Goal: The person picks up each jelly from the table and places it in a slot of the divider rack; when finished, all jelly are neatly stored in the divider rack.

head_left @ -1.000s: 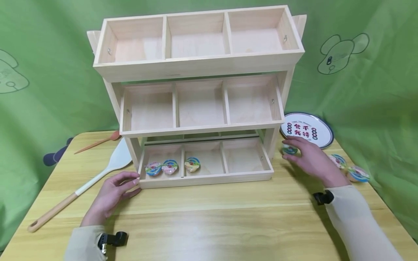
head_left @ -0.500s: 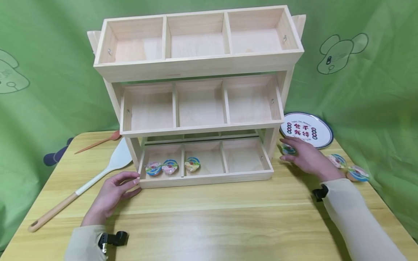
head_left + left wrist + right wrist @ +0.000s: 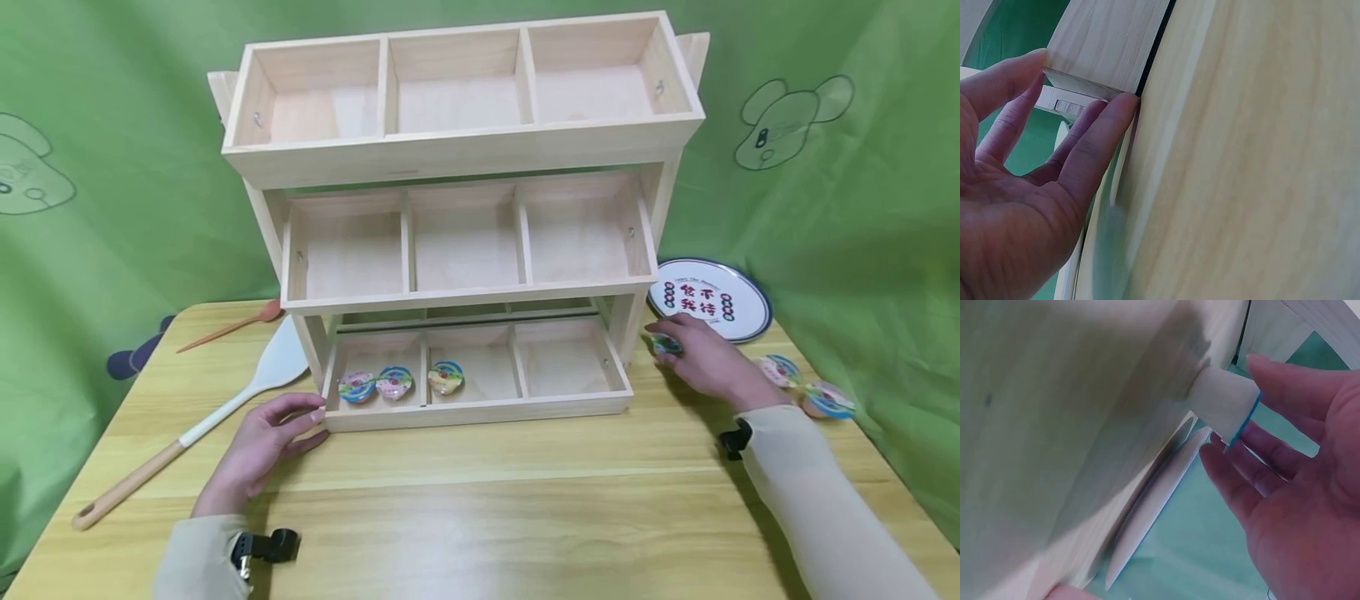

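My left hand (image 3: 255,442) is at the front left corner of the lowest tray (image 3: 480,412) of a pale wooden rack. In the left wrist view, its fairly straight fingers (image 3: 1100,134) touch the tray's end at upper and lower edges. On the right, my right hand (image 3: 705,358) holds a small jelly cup (image 3: 664,343) between thumb and fingers, low over the table beside the rack. The right wrist view shows the cup's pale body (image 3: 1222,403) and blue rim. Two jelly cups (image 3: 375,385) sit in the tray's left compartment, and a third (image 3: 446,377) in the middle.
An oval plate (image 3: 708,287) lies behind my right hand, and two more jelly cups (image 3: 828,400) lie right of it. A white spatula (image 3: 217,425) and an orange spoon (image 3: 232,325) lie left. Two upper trays (image 3: 465,154) tower above, before a green curtain (image 3: 862,208).
My right thumb and fingers have drawn in around the jelly cup, whose place has hardly changed. The left hand has stayed at the tray corner. The view has shifted slightly.
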Action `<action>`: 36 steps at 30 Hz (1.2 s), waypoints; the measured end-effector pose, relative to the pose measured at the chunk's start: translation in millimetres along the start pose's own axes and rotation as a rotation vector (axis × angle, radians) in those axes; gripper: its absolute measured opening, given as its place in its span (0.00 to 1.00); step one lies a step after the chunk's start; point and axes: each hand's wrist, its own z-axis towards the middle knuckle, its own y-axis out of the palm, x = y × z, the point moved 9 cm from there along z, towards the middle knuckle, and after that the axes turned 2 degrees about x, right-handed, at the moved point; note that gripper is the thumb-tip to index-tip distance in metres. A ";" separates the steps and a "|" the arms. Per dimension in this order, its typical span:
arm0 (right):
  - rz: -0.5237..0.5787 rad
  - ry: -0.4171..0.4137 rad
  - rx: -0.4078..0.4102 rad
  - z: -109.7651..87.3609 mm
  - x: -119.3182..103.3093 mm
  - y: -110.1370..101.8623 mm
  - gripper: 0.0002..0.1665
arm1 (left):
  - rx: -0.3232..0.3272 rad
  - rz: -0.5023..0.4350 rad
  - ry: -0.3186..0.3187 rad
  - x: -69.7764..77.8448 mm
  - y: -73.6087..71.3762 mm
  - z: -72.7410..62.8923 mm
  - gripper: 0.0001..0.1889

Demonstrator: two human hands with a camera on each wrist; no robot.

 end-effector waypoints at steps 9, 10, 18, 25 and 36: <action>0.015 0.005 0.005 -6.3 -1.6 -7.1 0.26 | -0.001 0.018 0.009 0.9 0.8 1.4 0.16; 0.015 0.007 0.009 -7.3 -2.6 -8.7 0.26 | -0.003 0.019 0.011 1.1 0.7 1.4 0.16; 0.008 0.010 0.010 -13.7 -5.7 -12.4 0.26 | -0.006 0.007 0.006 0.2 0.0 2.1 0.15; 0.007 0.010 0.019 -20.5 -9.7 -14.5 0.26 | -0.004 0.004 -0.003 -1.4 -0.7 2.1 0.16; 0.014 0.050 -0.017 -30.4 -17.1 -18.1 0.26 | -0.006 0.015 0.002 -0.1 0.1 1.6 0.17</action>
